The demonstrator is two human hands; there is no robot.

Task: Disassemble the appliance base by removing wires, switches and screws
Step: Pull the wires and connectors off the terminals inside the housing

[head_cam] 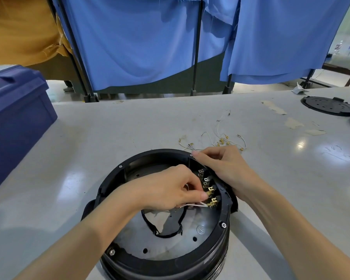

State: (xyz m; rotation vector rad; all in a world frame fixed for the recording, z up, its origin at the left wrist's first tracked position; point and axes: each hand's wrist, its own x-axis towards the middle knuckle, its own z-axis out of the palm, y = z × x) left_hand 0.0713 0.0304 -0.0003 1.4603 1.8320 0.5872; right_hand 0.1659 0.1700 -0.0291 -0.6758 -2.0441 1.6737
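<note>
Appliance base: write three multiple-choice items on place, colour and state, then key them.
1. The loose wires lie: A) on the table beyond the appliance base; B) inside the base; C) on the floor.
2. The wire in the left hand is: A) red; B) white; C) green.
3. The left hand's grip is: A) open flat; B) an empty fist; C) pinching the wire at the brass terminals.
Key: A, they lie spread on the table; B, it shows white below the thumb; C, the fingertips close on it.
</note>
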